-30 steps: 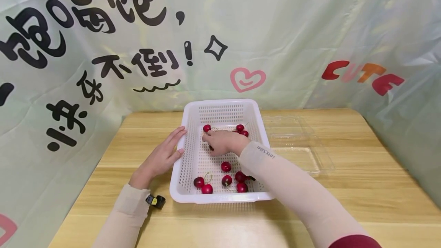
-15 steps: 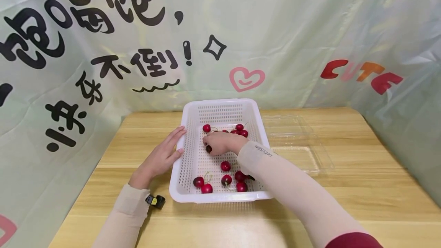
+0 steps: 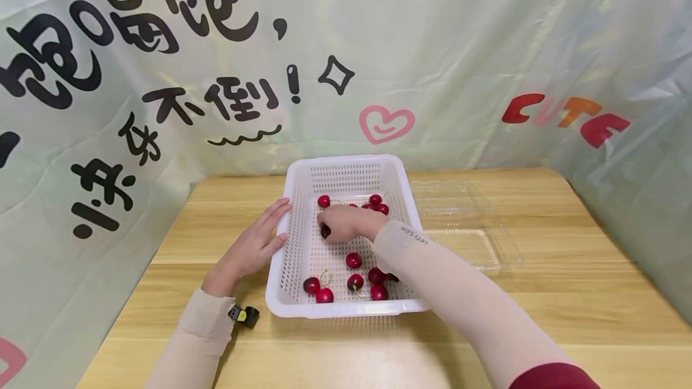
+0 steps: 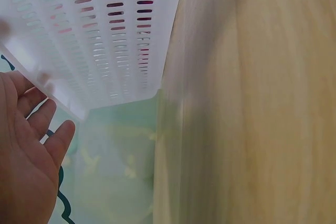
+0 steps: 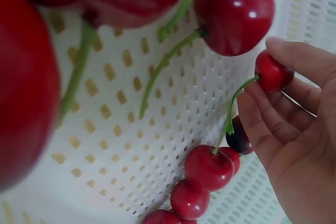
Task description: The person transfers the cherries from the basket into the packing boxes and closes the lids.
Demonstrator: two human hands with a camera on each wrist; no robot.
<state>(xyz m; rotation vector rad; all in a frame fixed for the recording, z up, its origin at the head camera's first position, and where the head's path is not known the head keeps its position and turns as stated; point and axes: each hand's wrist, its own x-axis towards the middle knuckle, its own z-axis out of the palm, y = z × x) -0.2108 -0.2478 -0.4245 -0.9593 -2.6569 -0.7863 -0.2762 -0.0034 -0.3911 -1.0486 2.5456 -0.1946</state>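
A white perforated basket on the table holds several dark red cherries with green stems. My right hand is inside it, left of its middle, and pinches a cherry between thumb and fingers in the right wrist view. Beyond that hand lie more cherries, one of them very dark. The left hand rests with extended fingers against the basket's left rim; the left wrist view shows those fingers at the rim from outside. Nearer the front sit a single cherry and a pair.
A clear plastic container lies on the wooden table, right of the basket. Behind the table hangs a pale printed cloth. A small black device is at the left wrist.
My right hand has shifted slightly to the left inside the basket, with the cherry at its fingers. The left hand has stayed at the rim.
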